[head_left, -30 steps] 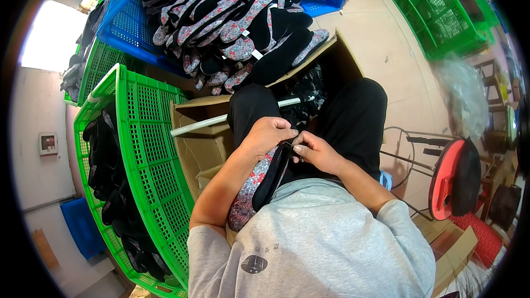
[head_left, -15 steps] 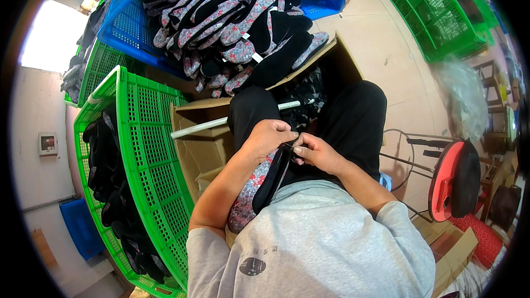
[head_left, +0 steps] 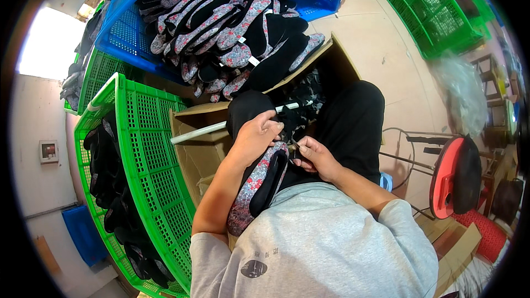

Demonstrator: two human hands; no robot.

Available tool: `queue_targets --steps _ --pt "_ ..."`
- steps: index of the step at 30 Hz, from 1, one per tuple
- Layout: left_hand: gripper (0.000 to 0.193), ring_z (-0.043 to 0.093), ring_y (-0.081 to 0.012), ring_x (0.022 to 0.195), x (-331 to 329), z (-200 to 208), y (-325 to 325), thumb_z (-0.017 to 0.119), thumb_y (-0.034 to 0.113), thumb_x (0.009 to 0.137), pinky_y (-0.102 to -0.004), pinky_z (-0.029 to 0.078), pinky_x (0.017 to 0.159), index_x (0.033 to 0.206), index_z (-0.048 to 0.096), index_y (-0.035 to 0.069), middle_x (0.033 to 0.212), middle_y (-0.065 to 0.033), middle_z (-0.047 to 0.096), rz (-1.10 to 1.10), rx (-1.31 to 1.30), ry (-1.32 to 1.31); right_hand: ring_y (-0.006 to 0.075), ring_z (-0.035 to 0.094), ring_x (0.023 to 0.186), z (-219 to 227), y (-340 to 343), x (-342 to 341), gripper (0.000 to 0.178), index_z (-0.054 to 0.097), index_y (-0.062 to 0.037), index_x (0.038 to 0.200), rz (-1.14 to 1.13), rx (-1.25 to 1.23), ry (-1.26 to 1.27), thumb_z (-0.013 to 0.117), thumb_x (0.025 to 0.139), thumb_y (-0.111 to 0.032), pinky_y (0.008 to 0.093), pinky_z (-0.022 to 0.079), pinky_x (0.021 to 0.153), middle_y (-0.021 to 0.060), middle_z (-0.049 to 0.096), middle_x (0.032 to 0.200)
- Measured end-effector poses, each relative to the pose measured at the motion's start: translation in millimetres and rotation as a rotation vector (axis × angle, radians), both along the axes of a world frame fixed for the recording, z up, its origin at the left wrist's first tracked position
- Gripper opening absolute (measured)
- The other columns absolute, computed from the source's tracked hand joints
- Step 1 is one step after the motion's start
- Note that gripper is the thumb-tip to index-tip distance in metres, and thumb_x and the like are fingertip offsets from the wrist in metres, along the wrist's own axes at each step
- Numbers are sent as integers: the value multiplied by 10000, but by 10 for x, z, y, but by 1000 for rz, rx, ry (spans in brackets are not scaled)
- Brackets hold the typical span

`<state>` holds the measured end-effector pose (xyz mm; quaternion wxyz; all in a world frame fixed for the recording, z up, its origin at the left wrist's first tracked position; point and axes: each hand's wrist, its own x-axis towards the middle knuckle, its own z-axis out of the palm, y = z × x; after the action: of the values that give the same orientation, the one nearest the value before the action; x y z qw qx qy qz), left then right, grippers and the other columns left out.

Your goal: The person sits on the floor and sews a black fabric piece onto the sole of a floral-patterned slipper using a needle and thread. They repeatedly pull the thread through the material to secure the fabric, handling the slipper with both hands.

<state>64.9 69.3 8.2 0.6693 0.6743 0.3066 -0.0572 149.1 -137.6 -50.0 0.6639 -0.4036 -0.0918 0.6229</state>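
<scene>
A floral cloth shoe with a black opening lies aslant over my lap, its near end against my grey shirt. My left hand is closed round its far end, thumb on top, and hides that part. Just right of the shoe, my right hand is closed in a pinch. Something small, thin and dark pokes out from its fingertips toward the shoe; its kind is too small to tell. Past my knees a big heap of similar floral and black shoes lies at the blue crate.
An open cardboard box, crossed by a white rod, stands at my knees. A green crate with dark shoes is close on my left. Another green crate stands far right. A red round-topped stool is at my right.
My hands have moved apart. The left has shifted slightly left along the shoe's far end, while the right has drawn back a little to the right. More of the shoe's opening shows.
</scene>
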Motion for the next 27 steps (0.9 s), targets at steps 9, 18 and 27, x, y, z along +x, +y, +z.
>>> queue_targets --steps 9,18,27 --pt "315 622 -273 998 -292 293 -68 716 43 753 -366 490 906 1061 651 36 1043 -103 636 -448 603 -273 48 396 585 -76 -2 -55 170 506 -119 1074 -1 67 -15 496 1058 -288 193 310 495 40 608 887" --pt "238 615 -243 859 -364 273 -134 726 37 747 -339 518 788 946 596 42 943 -85 596 -269 618 -232 59 601 848 42 99 -120 331 541 -69 1179 -28 165 -340 729 909 -90 239 510 750 -24 616 952" --pt "195 631 -281 925 -380 296 -133 724 64 739 -373 509 823 907 627 47 920 -84 633 -260 604 -215 64 577 755 153 208 -144 141 581 -28 1001 50 -39 -491 686 948 -106 232 489 682 5 615 864"
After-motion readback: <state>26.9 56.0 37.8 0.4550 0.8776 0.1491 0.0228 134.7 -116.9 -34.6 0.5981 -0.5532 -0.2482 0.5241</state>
